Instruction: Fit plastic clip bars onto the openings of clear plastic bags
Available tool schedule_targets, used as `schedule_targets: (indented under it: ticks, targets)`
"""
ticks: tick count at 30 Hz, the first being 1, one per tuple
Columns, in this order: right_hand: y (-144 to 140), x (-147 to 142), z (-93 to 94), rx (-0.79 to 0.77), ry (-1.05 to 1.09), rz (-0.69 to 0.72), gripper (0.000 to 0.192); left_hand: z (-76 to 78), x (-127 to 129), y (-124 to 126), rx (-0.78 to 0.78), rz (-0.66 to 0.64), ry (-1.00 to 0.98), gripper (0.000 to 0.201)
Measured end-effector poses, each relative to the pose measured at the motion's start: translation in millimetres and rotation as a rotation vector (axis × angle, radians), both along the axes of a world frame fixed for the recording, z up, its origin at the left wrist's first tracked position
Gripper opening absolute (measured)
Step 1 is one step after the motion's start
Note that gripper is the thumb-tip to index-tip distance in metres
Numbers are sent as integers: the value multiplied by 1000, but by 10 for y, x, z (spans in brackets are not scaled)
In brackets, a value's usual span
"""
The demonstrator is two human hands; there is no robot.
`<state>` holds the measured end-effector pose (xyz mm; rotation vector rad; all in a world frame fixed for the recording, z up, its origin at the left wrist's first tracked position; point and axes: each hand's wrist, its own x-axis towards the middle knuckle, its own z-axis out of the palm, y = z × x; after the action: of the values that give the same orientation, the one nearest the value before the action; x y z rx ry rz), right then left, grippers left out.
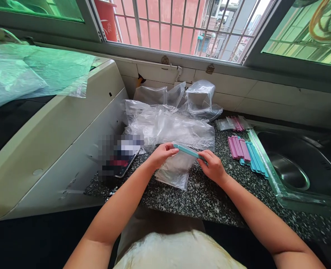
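Note:
A long, narrow teal bag clip (190, 151) spans the space between my hands, above the counter. My left hand (163, 154) pinches its left end between thumb and fingers. At the other end, the fingers of my right hand (211, 166) are closed around it. Under the clip lies a clear plastic bag (173, 172), partly covered by my left hand. Behind my hands spreads a heap of clear plastic bags (168, 123). To the right, pink clips (238, 147) lie beside and partly over teal clips (255, 160), several of each.
A phone (127, 157), partly blurred, rests left of my hands. Small clear packets with pink clips (236, 123) lie near the wall. A metal sink (287, 164) is set in the speckled counter (210, 201) at right. A pale appliance (98, 97) bearing plastic sheets (42, 71) borders the left.

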<state>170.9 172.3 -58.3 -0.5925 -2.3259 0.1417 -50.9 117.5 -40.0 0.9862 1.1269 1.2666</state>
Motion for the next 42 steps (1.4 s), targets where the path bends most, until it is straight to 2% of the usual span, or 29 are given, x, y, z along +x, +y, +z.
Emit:
schedule_targets:
  ticks: [13, 23, 30, 42]
  targets:
    - [-44, -20, 60, 38, -11, 0, 13, -32, 17, -4, -16, 33, 36, 47]
    - [-112, -101, 195, 319, -93, -115, 13, -16, 74, -18, -21, 40, 41, 53]
    - [-171, -159, 249, 311, -88, -109, 11, -14, 78, -37, 5, 48, 34, 50]
    - [-163, -141, 206, 316, -50, -72, 13, -10, 122, -37, -21, 56, -45, 49]
